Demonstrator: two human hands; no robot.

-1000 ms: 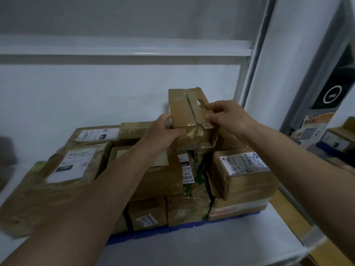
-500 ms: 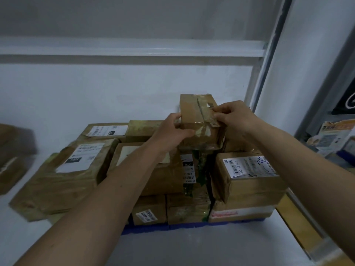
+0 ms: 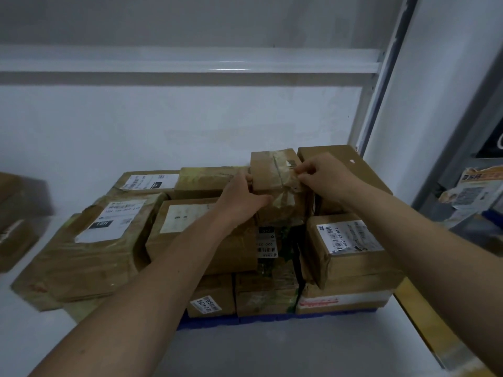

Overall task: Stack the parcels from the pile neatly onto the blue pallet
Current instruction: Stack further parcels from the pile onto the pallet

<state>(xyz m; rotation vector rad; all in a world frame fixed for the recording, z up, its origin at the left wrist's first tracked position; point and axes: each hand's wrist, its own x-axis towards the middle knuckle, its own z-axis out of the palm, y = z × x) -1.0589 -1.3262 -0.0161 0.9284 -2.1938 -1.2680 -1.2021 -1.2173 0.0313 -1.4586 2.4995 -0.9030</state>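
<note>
A small taped cardboard parcel (image 3: 275, 183) sits on top of the stack of brown parcels, near the back. My left hand (image 3: 242, 197) grips its left side, thumb across the front. My right hand (image 3: 324, 178) pinches its right top edge. The stack rests on the blue pallet (image 3: 261, 319), of which only the front edge shows under the bottom boxes. A labelled box (image 3: 345, 246) stands at the front right, and a wide labelled box (image 3: 103, 240) lies at the left.
A white wall runs behind the stack. A grey metal post (image 3: 381, 85) rises at the right. More parcels (image 3: 471, 197) lie at the far right, and brown boxes (image 3: 19, 213) stand at the far left. Grey floor (image 3: 272, 349) lies in front.
Both hands have lowered the small parcel and set it down deeper on the stack's top. The view has shifted, showing more of the left side.
</note>
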